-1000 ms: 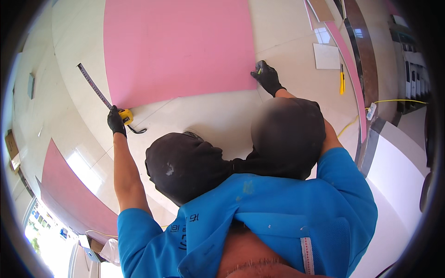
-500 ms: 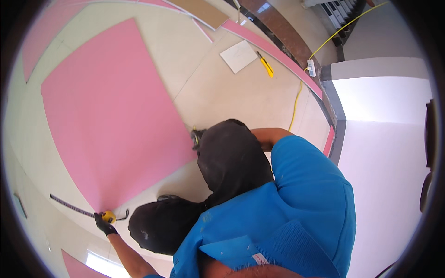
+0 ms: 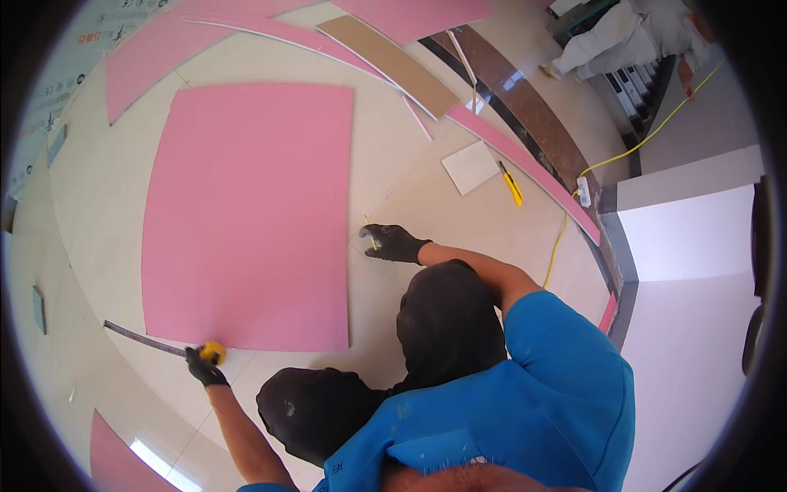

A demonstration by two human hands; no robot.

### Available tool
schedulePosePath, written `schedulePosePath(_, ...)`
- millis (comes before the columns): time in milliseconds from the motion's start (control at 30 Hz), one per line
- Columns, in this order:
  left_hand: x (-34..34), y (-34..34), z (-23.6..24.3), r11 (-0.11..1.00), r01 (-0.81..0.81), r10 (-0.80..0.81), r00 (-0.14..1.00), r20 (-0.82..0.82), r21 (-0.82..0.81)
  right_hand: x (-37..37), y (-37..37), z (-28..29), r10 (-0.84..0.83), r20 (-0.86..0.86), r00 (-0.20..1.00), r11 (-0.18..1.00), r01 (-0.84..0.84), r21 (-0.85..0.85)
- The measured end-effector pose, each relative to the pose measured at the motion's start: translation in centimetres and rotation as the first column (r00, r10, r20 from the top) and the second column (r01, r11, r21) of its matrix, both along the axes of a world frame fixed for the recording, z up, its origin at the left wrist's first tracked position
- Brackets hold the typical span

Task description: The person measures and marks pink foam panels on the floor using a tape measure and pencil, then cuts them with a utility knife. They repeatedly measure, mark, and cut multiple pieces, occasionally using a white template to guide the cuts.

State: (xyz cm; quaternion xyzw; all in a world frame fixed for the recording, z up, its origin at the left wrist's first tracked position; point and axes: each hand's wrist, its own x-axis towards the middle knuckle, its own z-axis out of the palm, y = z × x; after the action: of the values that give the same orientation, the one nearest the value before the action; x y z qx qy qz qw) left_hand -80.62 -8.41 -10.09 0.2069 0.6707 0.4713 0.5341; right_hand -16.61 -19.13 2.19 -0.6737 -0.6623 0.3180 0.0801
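Note:
A large pink board point(image 3: 254, 213) lies flat on the floor in front of me. At its near left corner, my gloved left hand point(image 3: 206, 367) grips a yellow tape measure point(image 3: 214, 353). The dark tape blade point(image 3: 143, 338) runs out leftward past that corner. My gloved right hand point(image 3: 398, 244) is beyond my right knee, just right of the board and apart from it. Its fingers curl around a slim yellow, pencil-like stick point(image 3: 371, 235).
A yellow utility knife point(image 3: 511, 184) lies beside a white square piece point(image 3: 470, 168). Behind them stretch a long pink strip point(image 3: 525, 152) and a brown strip point(image 3: 389, 66). A yellow cord point(image 3: 556, 254) meets a white power strip point(image 3: 584, 192). Another person in pale clothing point(image 3: 615, 41) is far right.
My view has shifted, so the board sits straighter and farther right. My right hand has come out from behind my knee, away from the board's edge. My left hand still holds the tape measure.

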Motion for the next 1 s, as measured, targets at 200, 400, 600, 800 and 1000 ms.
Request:
schedulePosePath(200,7.3,-9.5,1.1,0.997,0.075,-0.075,0.997,-0.021,-0.018,-1.1,9.4,-1.4,0.388,0.309,0.868,0.908,-0.418,0.033)
schedulePosePath(400,9.3,-6.7,4.4,0.999,-0.046,0.045,0.994,0.1,0.01,-4.8,9.5,-2.5,0.439,0.43,0.789,0.883,-0.467,-0.045)
schedulePosePath(600,9.2,2.1,3.8,0.995,0.085,-0.086,0.996,0.013,0.041,-4.6,7.6,-2.1,0.446,0.358,0.82,0.89,-0.451,-0.075)
schedulePosePath(800,10.7,11.1,2.0,0.971,0.224,-0.232,0.968,0.091,0.083,-2.0,6.7,-5.1,0.353,0.174,0.919,0.935,-0.354,-0.027)
schedulePosePath(1000,10.8,11.1,4.8,0.953,0.298,-0.301,0.952,0.058,0.057,-2.5,5.7,-2.0,0.091,0.055,0.994,0.981,-0.08,-0.178)
